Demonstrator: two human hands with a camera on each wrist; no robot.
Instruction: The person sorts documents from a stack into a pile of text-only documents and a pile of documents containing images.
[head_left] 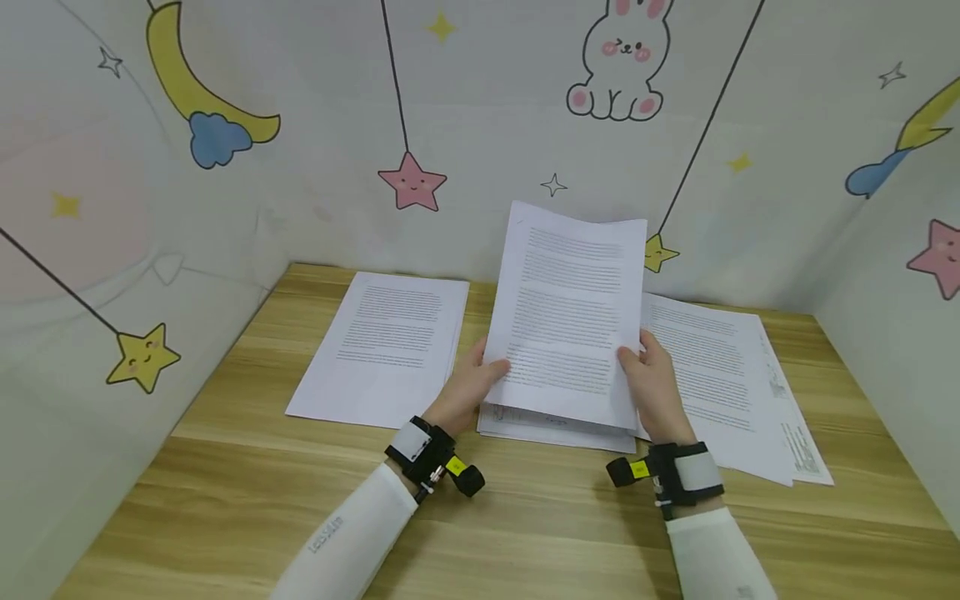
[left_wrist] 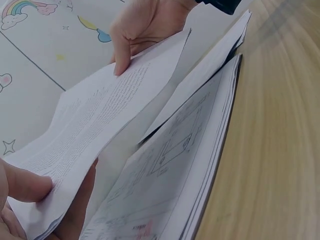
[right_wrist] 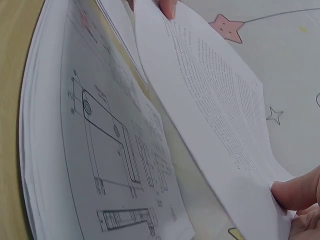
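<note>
Between both hands a few printed sheets of paper are held up, tilted, with lines of text facing me. My left hand pinches their left edge, thumb on the front and fingers behind. On the opposite edge my right hand grips the same way, its thumb lying over the text. Beneath the raised sheets lies a stack of papers, mostly covered in the head view. Its top page carries a technical line drawing, seen in the right wrist view.
To the left lies a stack of printed pages on the wooden table. At the right are more printed pages, overlapping unevenly. A white backdrop with cartoon drawings rises behind the table and along its sides.
</note>
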